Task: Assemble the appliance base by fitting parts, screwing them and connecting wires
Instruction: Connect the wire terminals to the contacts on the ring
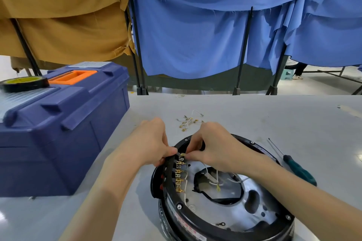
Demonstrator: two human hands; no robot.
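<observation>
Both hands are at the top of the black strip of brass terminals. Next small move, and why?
Probably seat the topmost brass terminal, which the right hand pinches, fully into the black plastic strip that the left hand grips at its top; the terminals below sit in line.

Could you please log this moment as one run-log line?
step: connecting wires | left hand: grips black terminal strip | right hand: pinches top brass terminal | appliance base: on table | screwdriver: lying right of base
</observation>
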